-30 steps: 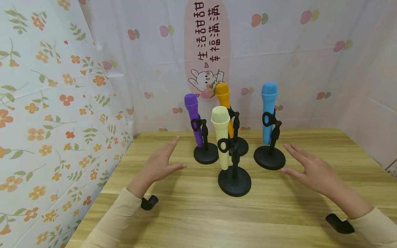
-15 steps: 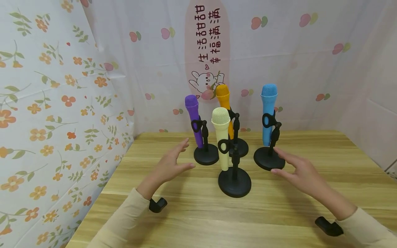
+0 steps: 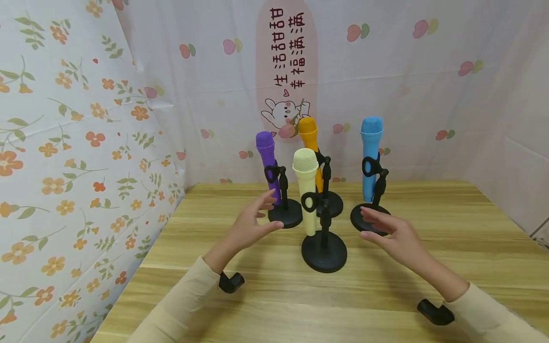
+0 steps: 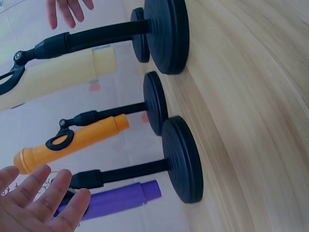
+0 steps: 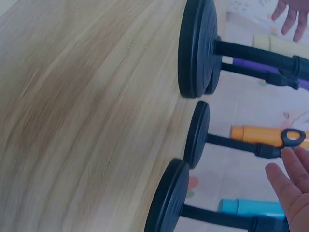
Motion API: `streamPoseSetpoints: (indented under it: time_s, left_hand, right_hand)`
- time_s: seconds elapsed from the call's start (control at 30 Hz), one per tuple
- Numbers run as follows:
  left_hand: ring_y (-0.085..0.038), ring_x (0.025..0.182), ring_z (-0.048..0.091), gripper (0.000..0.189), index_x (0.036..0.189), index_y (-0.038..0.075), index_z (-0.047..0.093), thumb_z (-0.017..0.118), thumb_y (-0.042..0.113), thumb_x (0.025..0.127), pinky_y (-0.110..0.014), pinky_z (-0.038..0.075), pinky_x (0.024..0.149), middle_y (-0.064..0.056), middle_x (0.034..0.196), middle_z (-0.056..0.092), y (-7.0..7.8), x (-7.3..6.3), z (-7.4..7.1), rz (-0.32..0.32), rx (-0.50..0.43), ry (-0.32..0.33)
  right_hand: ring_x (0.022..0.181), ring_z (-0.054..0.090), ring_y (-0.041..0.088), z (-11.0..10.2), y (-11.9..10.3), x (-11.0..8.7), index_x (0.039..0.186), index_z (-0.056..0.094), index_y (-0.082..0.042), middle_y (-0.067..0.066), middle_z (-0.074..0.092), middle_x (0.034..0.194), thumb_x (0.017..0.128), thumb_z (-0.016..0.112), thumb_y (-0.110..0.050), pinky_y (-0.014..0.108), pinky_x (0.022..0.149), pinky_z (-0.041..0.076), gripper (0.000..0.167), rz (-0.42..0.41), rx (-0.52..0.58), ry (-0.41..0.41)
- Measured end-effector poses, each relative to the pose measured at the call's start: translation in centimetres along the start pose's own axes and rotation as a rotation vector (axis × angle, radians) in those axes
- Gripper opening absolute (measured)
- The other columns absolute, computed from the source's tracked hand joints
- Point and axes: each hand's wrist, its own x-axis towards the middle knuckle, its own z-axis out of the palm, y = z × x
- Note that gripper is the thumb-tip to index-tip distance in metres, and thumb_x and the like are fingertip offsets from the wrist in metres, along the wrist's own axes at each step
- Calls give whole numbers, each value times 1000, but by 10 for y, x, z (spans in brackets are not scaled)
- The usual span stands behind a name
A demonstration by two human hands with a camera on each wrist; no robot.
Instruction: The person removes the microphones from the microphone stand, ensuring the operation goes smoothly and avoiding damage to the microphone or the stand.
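Observation:
A cream microphone (image 3: 306, 181) leans in a black stand (image 3: 324, 252), nearest of the group in the head view. To its left my left hand (image 3: 250, 226) hovers with loosely bent fingers, overlapping the base under the purple microphone (image 3: 267, 152). My right hand (image 3: 396, 236) is on the other side, its fingertips overlapping the base of the stand with the blue microphone (image 3: 371, 143). Both hands hold nothing. Behind the cream one stands an orange microphone (image 3: 308, 131). In the left wrist view, the left fingers (image 4: 55, 193) spread in front of the purple microphone (image 4: 125, 199).
All the stands rest on a wooden table (image 3: 274, 305). A white printed cloth (image 3: 214, 95) hangs behind it, and a floral cloth (image 3: 77, 166) covers the left side. Dark wrist devices (image 3: 231, 282) show below each hand.
Both hands have moved inward toward the cream microphone, the left one rightward and the right one leftward. The microphones and stands have stayed in place.

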Motion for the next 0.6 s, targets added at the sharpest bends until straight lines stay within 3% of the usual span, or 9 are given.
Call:
streamPoseSetpoints:
  time_s: [0.13, 0.3, 0.43, 0.53, 0.6]
  left_hand:
    - [-33, 116, 56, 76, 148, 9, 37, 76, 27, 86, -53, 48, 92, -12, 131, 56, 2, 4, 5, 19, -59, 13]
    - [-32, 114, 56, 72, 148, 13, 38, 75, 21, 87, -52, 48, 91, -10, 130, 57, 7, 10, 11, 14, -102, 25]
    - [-30, 113, 56, 69, 147, 12, 39, 73, 26, 89, -53, 48, 92, -11, 129, 56, 11, 15, 15, 18, -125, 28]
    - [-33, 113, 56, 68, 146, 11, 40, 72, 28, 89, -54, 47, 92, -12, 129, 55, 14, 18, 18, 25, -165, 38]
    - [-34, 113, 56, 65, 145, 11, 42, 72, 23, 89, -55, 47, 92, -12, 128, 54, 16, 20, 21, 24, -197, 49]
  right_hand:
    - [103, 60, -3, 7, -2, 3, 136, 55, -5, 15, 63, 122, 87, 72, -3, 16, 83, 50, 52, 22, 70, 6]
    - [101, 62, 0, 14, -2, 6, 135, 54, 1, 21, 61, 123, 89, 70, -4, 18, 81, 51, 48, 63, 170, 7]
    - [106, 64, 12, 21, -4, 10, 133, 54, 3, 22, 60, 123, 89, 70, -4, 20, 83, 51, 47, 82, 245, 11]
    - [106, 64, 19, 25, -7, 12, 131, 56, 4, 19, 62, 119, 88, 70, -3, 19, 83, 51, 45, 80, 259, 25]
    - [105, 64, 16, 28, -9, 14, 130, 56, 3, 19, 63, 117, 89, 70, -3, 17, 83, 51, 44, 84, 256, 33]
